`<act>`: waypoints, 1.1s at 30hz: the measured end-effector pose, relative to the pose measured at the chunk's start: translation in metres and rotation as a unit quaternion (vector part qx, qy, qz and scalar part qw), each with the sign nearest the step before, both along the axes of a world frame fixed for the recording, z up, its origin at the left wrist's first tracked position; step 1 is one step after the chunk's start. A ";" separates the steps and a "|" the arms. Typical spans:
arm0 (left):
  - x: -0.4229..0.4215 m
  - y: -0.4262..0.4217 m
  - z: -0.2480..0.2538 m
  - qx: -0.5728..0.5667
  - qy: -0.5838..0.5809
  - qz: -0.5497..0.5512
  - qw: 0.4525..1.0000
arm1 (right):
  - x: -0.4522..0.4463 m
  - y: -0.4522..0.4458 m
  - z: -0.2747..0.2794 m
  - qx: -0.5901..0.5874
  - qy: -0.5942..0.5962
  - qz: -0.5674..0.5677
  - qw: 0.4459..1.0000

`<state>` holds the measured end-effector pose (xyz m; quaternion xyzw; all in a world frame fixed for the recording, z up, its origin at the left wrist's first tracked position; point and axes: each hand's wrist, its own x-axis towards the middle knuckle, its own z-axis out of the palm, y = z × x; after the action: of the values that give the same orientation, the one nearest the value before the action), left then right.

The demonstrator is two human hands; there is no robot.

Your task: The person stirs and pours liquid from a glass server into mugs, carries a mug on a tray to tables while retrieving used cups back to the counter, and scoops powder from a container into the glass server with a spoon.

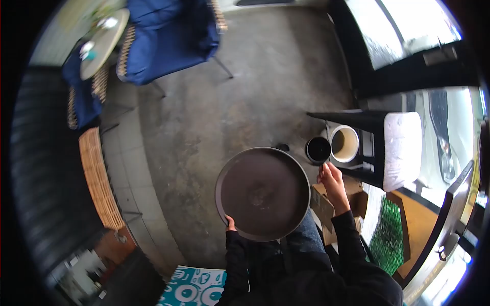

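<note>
My left hand (230, 223) grips the near-left rim of a large round dark-brown tray (263, 199), its thumb at the edge and the other fingers hidden underneath. The tray's top faces up and carries only a few faint marks. To the right of the tray, my right hand (333, 184) is closed at the handle of a round black cup (318, 150). The cup's dark inside faces me, and its contents cannot be made out. Just past the tray's far rim shows a small black object (282, 147), too unclear to name.
A cream bucket (345, 143) stands beside a black stool with a white seat (402, 151). Near my right leg is an open cardboard box (322, 206), with green artificial grass (386, 237) beyond. Blue chairs (171, 46) and a round table (104, 43) stand far left on the concrete floor (204, 122).
</note>
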<state>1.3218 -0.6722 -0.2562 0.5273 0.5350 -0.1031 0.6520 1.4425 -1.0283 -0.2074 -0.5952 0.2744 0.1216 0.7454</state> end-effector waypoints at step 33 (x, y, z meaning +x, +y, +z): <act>-0.341 0.375 0.150 0.059 -0.067 0.788 0.610 | -0.172 0.807 0.280 0.111 -0.322 0.820 0.460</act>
<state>0.9807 -0.2969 -0.1064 -0.0546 0.7037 0.5178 0.4834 1.2705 -0.2210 0.0721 -0.4553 -0.6152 0.5062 0.3975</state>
